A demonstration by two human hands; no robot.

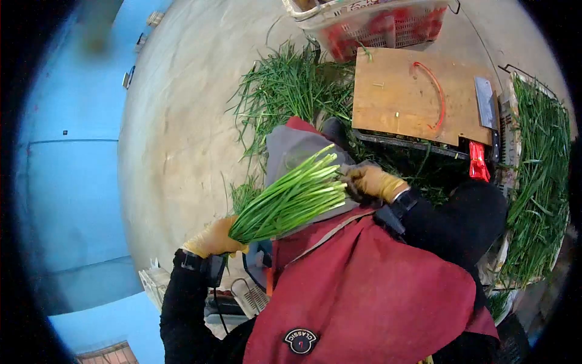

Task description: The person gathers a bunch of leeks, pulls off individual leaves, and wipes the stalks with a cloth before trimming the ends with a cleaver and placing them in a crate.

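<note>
My left hand [216, 237], in a yellow glove, is wrapped round a bundle of green stalks [291, 197] at its lower left end. The pale cut ends of the bundle fan out toward the upper right, over a grey cloth on my lap. Beside those ends is my right hand [373, 182], also gloved, with its fingers curled in. Something dark and blurred shows at its fingertips; I cannot make out what it is. A dark red apron [364, 285] covers my front.
Loose green stalks [291, 82] lie on the floor ahead. A wooden board [400, 91] carries a red strip [441, 91] and a cleaver [485, 103]. Beyond it stands a red and white crate [388, 27]. At the right, a long crate holds more greens [536, 176].
</note>
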